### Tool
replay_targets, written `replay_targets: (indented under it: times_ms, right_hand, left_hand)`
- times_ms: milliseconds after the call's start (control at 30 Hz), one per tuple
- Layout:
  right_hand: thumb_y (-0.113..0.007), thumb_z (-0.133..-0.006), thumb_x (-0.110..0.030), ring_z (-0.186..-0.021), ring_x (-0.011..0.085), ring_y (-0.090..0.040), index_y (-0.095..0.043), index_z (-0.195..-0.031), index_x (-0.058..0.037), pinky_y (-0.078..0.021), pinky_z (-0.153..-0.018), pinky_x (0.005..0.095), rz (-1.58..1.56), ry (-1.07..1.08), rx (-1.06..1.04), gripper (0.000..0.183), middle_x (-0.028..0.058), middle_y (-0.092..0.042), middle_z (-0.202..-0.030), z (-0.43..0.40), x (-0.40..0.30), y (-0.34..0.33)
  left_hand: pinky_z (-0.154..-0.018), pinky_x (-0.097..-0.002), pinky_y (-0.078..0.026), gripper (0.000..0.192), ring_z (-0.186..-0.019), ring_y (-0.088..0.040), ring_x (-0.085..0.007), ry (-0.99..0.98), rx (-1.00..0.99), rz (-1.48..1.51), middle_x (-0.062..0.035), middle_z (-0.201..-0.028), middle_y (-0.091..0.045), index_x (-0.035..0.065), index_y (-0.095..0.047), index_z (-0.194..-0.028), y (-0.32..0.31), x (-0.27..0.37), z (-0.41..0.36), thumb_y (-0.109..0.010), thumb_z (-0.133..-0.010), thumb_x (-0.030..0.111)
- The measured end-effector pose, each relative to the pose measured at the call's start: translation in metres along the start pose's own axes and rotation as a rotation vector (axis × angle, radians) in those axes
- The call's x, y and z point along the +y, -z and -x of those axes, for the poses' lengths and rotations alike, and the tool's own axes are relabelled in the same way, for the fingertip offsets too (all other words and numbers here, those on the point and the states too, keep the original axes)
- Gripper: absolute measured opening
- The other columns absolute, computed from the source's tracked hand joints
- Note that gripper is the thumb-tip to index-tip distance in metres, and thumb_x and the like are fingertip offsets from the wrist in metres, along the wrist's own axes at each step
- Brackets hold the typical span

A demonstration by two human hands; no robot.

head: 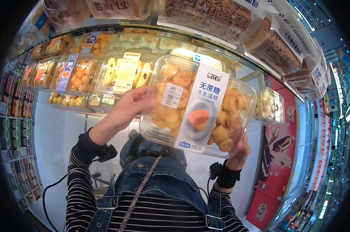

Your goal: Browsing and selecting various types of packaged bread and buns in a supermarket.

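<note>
A clear plastic clamshell box of small round cakes (231, 107), wrapped in a white printed paper band with a cake picture, is held up in front of my chest, slightly tilted. My right hand (241, 149) grips its lower right side, with most of the fingers hidden behind the box. At its left edge is my left hand (140, 100), fingers bent towards the plastic near a price sticker; their tips are blurred. Just behind the box, a clear pack of long yellow cakes (146, 71) lies on the shelf, beside a box of round pastries with a purple band (81, 76).
A glass shelf edge (134, 29) crosses above, carrying bagged bread loaves (209, 17). A box of pale round pastries (266, 104) sits on the right. Beyond it stands a red freezer cabinet (279, 139). Stocked shelves (16, 130) line the far left. A shopping cart (99, 181) is partly visible below.
</note>
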State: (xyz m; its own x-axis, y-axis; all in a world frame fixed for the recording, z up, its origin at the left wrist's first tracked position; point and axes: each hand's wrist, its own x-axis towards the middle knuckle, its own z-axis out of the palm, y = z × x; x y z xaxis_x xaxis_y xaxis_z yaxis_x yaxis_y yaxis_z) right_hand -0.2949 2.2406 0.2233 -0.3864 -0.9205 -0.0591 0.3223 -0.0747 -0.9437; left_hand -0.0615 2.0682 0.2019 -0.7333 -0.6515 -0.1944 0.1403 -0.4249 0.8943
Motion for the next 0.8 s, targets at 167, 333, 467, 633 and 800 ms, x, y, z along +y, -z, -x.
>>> replay_targets:
  times_ms: [167,333,467,633,800]
  right_hand:
    - [-0.056,-0.056,-0.035,-0.098,0.0257,-0.046,-0.03,-0.115,0.0083,-0.0377,-0.083,0.0315,-0.011,-0.023,-0.009,0.078,0.0184,-0.042,-0.109,-0.003,0.001,-0.001]
    - [-0.061,-0.057,-0.032,-0.1,0.0271,-0.046,-0.028,-0.117,0.0082,-0.0381,-0.085,0.0336,-0.097,-0.013,-0.119,0.079,0.0186,-0.042,-0.11,-0.006,0.01,0.014]
    - [-0.06,-0.059,-0.032,-0.101,0.0281,-0.045,-0.026,-0.118,0.0077,-0.0382,-0.085,0.0347,-0.136,0.037,-0.045,0.079,0.0191,-0.041,-0.111,-0.009,0.018,0.016]
    - [-0.059,-0.061,-0.031,-0.103,0.0287,-0.044,-0.024,-0.119,0.0067,-0.0379,-0.086,0.0354,-0.144,0.146,0.026,0.077,0.0192,-0.04,-0.114,-0.009,0.017,-0.012]
    - [-0.06,-0.061,-0.032,-0.103,0.0277,-0.044,-0.024,-0.119,0.0068,-0.0378,-0.086,0.0348,-0.135,0.167,0.051,0.079,0.0181,-0.04,-0.114,0.002,0.026,-0.033]
  left_hand:
    - [-0.055,-0.0128,-0.034,0.041,-0.065,-0.044,0.0007,-0.019,0.006,-0.033,0.0051,-0.082,-0.053,0.0024,-0.045,-0.112,0.006,0.004,0.002,-0.057,-0.075,0.016]
    - [-0.071,-0.019,-0.041,0.045,-0.085,-0.05,-0.0064,0.004,-0.024,0.06,-0.002,-0.099,-0.053,0.0009,-0.039,-0.115,-0.001,0.019,0.001,-0.056,-0.075,0.015]
    - [-0.09,-0.0346,-0.033,0.05,-0.109,-0.04,-0.0207,-0.903,0.282,-0.702,-0.0121,-0.117,-0.043,0.0011,-0.039,-0.113,-0.013,0.027,0.011,-0.06,-0.07,0.017]
    - [-0.089,-0.0372,-0.033,0.041,-0.104,-0.046,-0.0217,-1.276,0.177,-1.605,-0.0039,-0.113,-0.048,0.0113,-0.044,-0.107,-0.045,0.008,0.014,-0.059,-0.071,0.024]
    - [-0.089,-0.0375,-0.033,0.029,-0.099,-0.05,-0.0182,-1.428,0.302,-1.787,0.0014,-0.109,-0.051,0.0167,-0.045,-0.101,-0.05,0.0,-0.005,-0.055,-0.074,0.021]
